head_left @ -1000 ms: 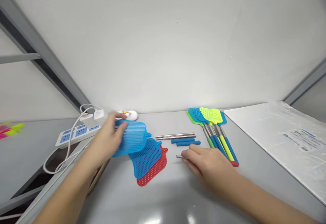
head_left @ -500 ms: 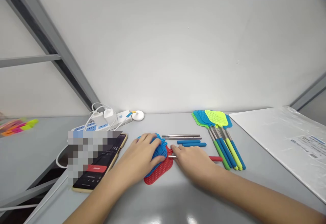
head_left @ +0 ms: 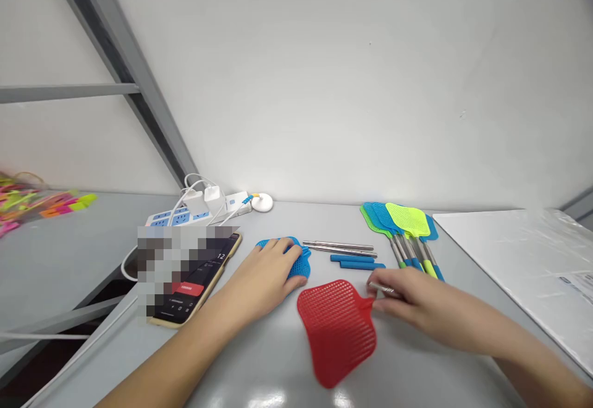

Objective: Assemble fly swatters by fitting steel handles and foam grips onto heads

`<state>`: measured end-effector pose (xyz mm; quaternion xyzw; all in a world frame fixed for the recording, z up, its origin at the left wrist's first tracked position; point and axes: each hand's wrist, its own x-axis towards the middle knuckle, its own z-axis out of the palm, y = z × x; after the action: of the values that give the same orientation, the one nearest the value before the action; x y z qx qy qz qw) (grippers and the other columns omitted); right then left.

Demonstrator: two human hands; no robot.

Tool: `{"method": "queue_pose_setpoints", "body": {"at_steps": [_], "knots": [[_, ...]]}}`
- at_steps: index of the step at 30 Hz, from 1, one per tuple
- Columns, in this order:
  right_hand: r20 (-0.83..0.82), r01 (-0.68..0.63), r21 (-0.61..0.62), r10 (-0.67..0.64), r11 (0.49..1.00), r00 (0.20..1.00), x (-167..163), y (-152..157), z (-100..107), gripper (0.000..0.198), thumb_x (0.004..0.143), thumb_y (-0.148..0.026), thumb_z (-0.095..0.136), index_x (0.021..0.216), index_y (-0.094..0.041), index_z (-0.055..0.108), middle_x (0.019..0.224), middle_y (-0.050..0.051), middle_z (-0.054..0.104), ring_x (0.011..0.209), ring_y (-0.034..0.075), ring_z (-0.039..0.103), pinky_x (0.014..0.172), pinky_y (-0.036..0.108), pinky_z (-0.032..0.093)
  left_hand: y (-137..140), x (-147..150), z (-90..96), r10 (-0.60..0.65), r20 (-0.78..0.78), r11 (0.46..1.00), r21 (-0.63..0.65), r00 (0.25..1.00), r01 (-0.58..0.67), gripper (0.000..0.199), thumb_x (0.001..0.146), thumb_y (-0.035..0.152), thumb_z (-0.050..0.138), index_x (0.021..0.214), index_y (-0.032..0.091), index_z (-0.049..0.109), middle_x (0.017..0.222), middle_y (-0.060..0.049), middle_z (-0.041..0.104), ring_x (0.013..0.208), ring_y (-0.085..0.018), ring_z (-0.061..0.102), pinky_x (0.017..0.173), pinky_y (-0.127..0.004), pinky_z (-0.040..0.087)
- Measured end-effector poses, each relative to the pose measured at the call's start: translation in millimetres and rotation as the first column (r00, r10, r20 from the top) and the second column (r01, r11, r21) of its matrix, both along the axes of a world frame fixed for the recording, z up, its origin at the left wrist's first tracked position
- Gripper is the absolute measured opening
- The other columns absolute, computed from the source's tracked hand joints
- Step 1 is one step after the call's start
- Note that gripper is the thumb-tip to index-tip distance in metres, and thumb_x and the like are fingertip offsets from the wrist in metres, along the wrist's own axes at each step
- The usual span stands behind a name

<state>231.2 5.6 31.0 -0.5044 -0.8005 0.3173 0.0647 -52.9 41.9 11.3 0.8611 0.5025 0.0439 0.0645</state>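
Red swatter (head_left: pixel 338 327) clr of blue (head_left: pixel 302 266), @R hand (head_left: pixel 411 292)

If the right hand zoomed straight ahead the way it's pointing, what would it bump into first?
The right hand would meet the red swatter head first, at its fingertips. Past that, probably the left hand over the blue swatter head, though depth is unclear.

Red swatter head (head_left: pixel 337 334) now out from under the blue swatter heads (head_left: pixel 302 266), in the right grip (head_left: pixel 407 293).
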Motion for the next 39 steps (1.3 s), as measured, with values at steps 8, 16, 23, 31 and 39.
{"method": "queue_pose_setpoints", "body": {"at_steps": [8, 16, 23, 31, 39], "knots": [[-0.393, 0.300, -0.126, -0.326, 0.945, 0.860, 23, 6, 26, 0.029, 0.094, -0.052, 0.048, 0.097, -0.025, 0.058, 0.075, -0.001, 0.052, 0.064, 0.013, 0.047, 0.053, 0.024, 0.038, -17, 27, 1.3, 0.129, 0.741, 0.938, -0.306, 0.659, 0.161, 0.032, 0.096, 0.037, 0.046, 0.124, 0.027, 0.057, 0.128, -0.008, 0.060, 0.122, -0.029, 0.051, 0.107, -0.051, 0.032], [-0.727, 0.400, -0.375, -0.533, 0.836, 0.432, -22, -7, 10, 0.027, 0.095, -0.052, 0.047, 0.102, -0.026, 0.048, 0.057, -0.010, 0.026, 0.048, 0.008, 0.019, 0.044, 0.023, 0.019, -39, 57, -6.4, 0.496, 0.864, 0.737, -0.367, -0.087, 0.568, 0.062, 0.082, 0.062, 0.061, 0.128, 0.021, 0.056, 0.127, -0.014, 0.063, 0.113, -0.031, 0.060, 0.095, -0.043, 0.048], [-0.673, 0.304, -0.290, -0.419, 0.907, 0.610, -34, -7, -5, 0.022, 0.097, -0.047, 0.043, 0.101, -0.025, 0.046, 0.061, -0.008, 0.039, 0.051, 0.010, 0.033, 0.048, 0.023, 0.027, -37, 55, -9.9, 0.545, 0.834, 0.817, -0.551, 0.084, 0.169, 0.036, 0.091, 0.043, 0.060, 0.117, 0.019, 0.067, 0.113, -0.008, 0.072, 0.099, -0.023, 0.068, 0.090, -0.033, 0.052], [-0.133, 0.200, 0.348, -0.163, 0.916, 0.978, -23, -4, -6, 0.025, 0.101, -0.037, 0.035, 0.108, -0.024, 0.055, 0.091, 0.003, 0.063, 0.070, 0.016, 0.059, 0.061, 0.028, 0.041, -21, 31, 8.3, 0.556, 0.824, 0.829, -0.559, 0.111, -0.011, 0.035, 0.081, 0.047, 0.069, 0.100, 0.017, 0.070, 0.097, -0.007, 0.076, 0.084, -0.025, 0.072, 0.073, -0.033, 0.058], [0.126, -0.022, 0.651, -0.079, 0.758, 0.989, -21, -7, -6, 0.033, 0.102, -0.035, 0.032, 0.089, -0.024, 0.060, 0.077, -0.001, 0.052, 0.050, 0.010, 0.041, 0.047, 0.026, 0.021, -18, 29, 10.9, 0.551, 0.807, 0.813, -0.576, 0.211, 0.080, 0.027, 0.082, 0.044, 0.070, 0.085, 0.018, 0.070, 0.080, -0.003, 0.075, 0.072, -0.019, 0.070, 0.065, -0.028, 0.057]]}}
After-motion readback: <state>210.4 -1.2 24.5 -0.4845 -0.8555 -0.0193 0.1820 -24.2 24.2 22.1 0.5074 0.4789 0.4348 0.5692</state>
